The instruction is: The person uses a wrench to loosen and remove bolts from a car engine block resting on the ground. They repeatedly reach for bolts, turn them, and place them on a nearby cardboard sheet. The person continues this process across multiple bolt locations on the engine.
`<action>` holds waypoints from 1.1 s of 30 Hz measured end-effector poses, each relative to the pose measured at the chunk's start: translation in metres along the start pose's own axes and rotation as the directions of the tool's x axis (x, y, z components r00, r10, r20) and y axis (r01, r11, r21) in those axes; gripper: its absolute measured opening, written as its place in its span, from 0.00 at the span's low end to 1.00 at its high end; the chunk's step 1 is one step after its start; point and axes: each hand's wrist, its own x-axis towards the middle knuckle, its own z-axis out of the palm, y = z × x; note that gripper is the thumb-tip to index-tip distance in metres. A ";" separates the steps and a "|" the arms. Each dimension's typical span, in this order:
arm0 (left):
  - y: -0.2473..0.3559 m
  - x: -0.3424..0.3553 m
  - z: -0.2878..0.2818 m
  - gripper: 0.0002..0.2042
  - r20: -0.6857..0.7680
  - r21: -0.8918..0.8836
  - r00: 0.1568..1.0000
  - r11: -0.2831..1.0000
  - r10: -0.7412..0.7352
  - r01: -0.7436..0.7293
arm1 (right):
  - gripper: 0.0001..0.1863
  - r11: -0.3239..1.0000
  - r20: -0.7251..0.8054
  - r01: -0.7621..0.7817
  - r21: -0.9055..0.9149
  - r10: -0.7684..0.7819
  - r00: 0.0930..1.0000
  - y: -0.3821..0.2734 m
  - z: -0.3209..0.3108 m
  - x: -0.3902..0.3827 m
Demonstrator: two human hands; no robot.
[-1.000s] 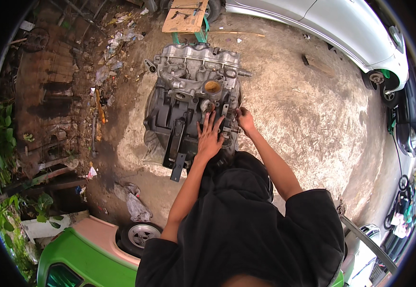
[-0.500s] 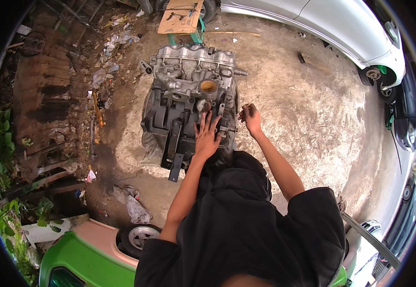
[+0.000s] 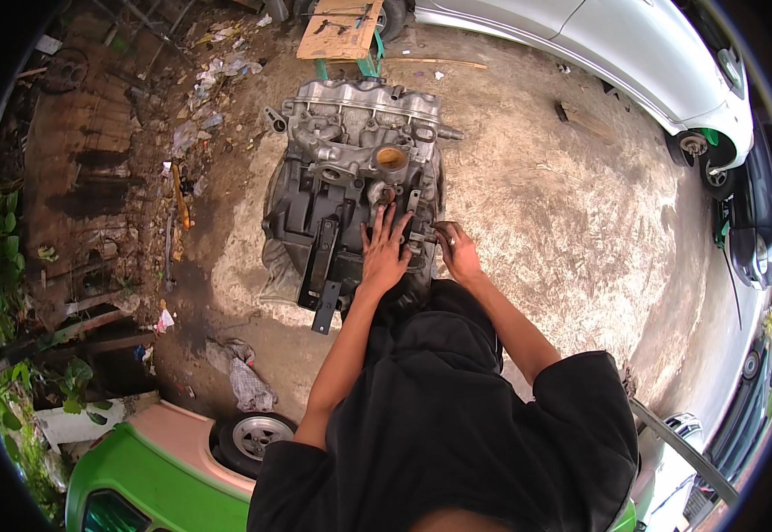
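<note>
A dark, greasy engine point(image 3: 306, 208) with a silver ribbed top cover point(image 3: 359, 102) rests on the ground in front of me. My left hand point(image 3: 386, 253) lies on its near right part, fingers spread, just below a round brown-lined opening point(image 3: 391, 160). My right hand point(image 3: 457, 248) is at the engine's right side beside a short protruding fitting, fingers curled; a small pale thing shows among them, too small to name. A flat black bracket point(image 3: 324, 306) points toward me from the engine's lower edge.
A cardboard-topped green stand point(image 3: 337, 31) is beyond the engine. A silver car point(image 3: 625, 53) is at upper right, a green car point(image 3: 146, 479) at lower left. Stained concrete point(image 3: 563, 248) lies right; rubble and litter point(image 3: 204, 115) and a crumpled sack point(image 3: 253, 381) lie left.
My right hand left the engine's side, lifted out to the right with a thin item, then came back in lower down with its fingers curled. My left hand has stayed in place on the engine.
</note>
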 end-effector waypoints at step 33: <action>-0.001 0.000 0.000 0.38 0.014 -0.003 1.000 1.000 0.002 -0.002 | 0.09 0.983 -0.015 0.179 -0.051 -0.180 0.984 0.028 0.018 0.040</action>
